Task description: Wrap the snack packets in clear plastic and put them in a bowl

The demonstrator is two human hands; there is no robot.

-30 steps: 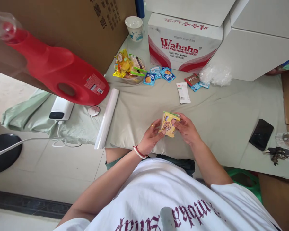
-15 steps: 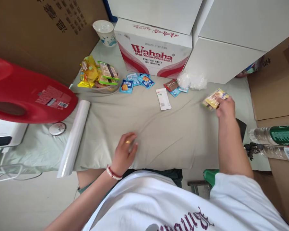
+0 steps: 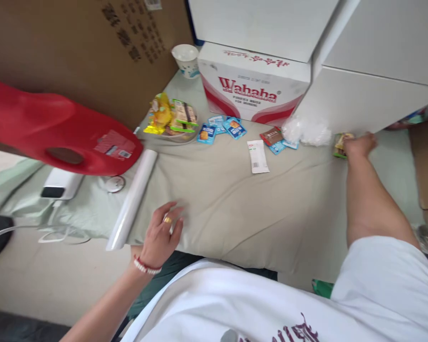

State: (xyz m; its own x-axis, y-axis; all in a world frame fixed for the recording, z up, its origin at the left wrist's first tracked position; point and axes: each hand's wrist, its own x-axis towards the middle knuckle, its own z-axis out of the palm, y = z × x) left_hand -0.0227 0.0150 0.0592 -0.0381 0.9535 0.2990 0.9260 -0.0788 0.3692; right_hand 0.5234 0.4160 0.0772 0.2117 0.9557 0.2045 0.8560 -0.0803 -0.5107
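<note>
“At the back of the table, which lettering is legible?”

“The carton bears ‘Wahaha’ in red, with ‘PURIFIED WATER FOR DRINKING’ beneath; the label on the red bottle is too blurred to read.”

“And what is grasped?”

“The right hand grasps a snack packet by its right side, beside the white cabinet and just right of the clear plastic bag. The left hand is half open and released, its fingers loosely curled.”

“Their pose?”

“The right arm reaches forward and outward; the left hand is palm down near the white roll.”
</note>
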